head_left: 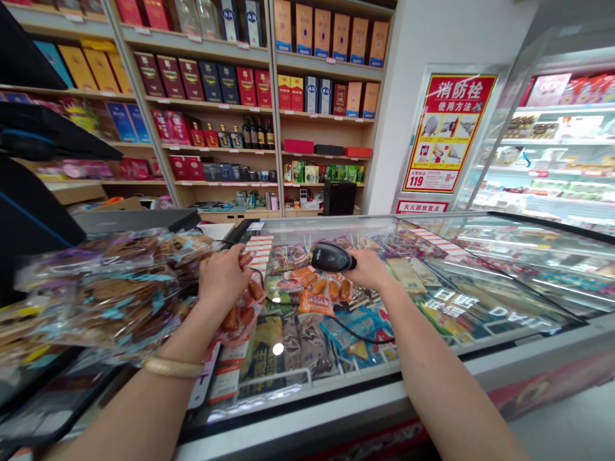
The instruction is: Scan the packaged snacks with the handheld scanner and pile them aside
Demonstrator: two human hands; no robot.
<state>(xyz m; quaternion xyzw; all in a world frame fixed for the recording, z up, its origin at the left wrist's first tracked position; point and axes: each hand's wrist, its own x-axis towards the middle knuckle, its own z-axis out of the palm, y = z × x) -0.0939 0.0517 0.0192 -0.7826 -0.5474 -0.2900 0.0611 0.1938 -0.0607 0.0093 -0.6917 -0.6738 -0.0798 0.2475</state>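
Note:
My right hand is wrapped round a black handheld barcode scanner, whose head points left above the freezer's glass top. Beneath the scanner, several orange-and-clear packets of sausages lie on the glass. My left hand, with a gold bracelet at the wrist, is closed on a small sausage packet; its fingertips are partly hidden. More sausage packets lie just below that hand. To its left is a large heap of clear bags with brown flat food, close to my forearm.
The glass-topped chest freezer spans the front, with bagged goods inside. A black cable loops over the glass. Dark counter equipment stands at left. Shelves of boxed goods and a lit display fridge stand behind.

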